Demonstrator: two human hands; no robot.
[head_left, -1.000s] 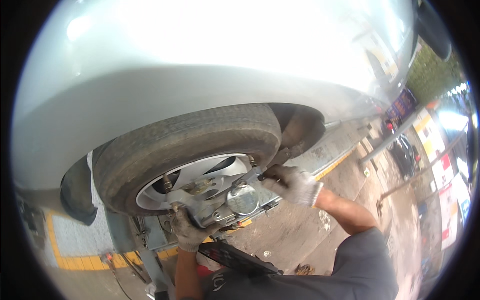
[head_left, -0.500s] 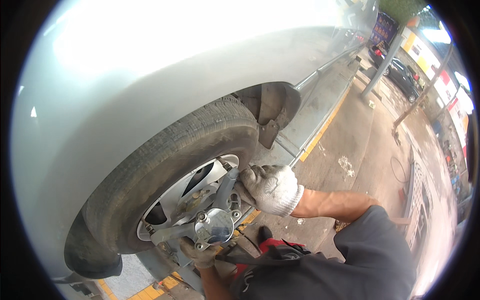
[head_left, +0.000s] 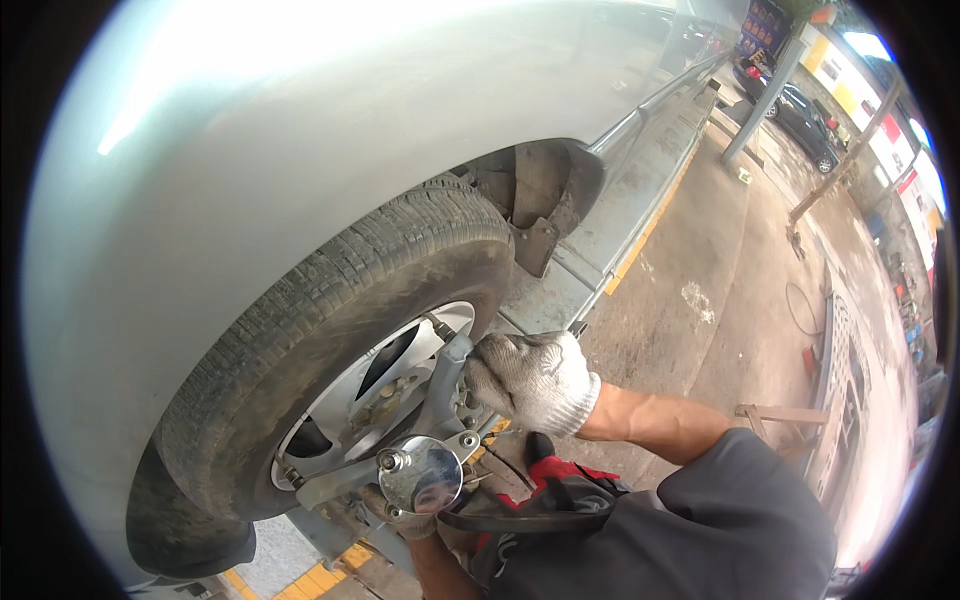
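A grey metal wheel alignment clamp (head_left: 436, 395) spans the silver rim of a car wheel (head_left: 340, 290), its arm ends at the rim's edge. At its middle is a shiny round plate (head_left: 425, 478) with knobs around it. My right hand (head_left: 535, 380), in a whitish knitted glove, is closed around the clamp's upper right arm, near the tyre. Below the plate, my left hand (head_left: 405, 515), also gloved, grips the clamp's lower part. The plate and clamp hide most of its fingers.
The silver car's fender (head_left: 300, 150) curves over the tyre. A grey lift runway (head_left: 630, 225) with a yellow edge runs to the far right. A post (head_left: 765, 110), a dark parked car (head_left: 800, 125) and a perforated metal ramp (head_left: 835, 390) stand on the right.
The view has shifted slightly. Both hands and the clamp's middle sit a little farther left, and the plate is lower and shows more of its face. Both hands keep their hold.
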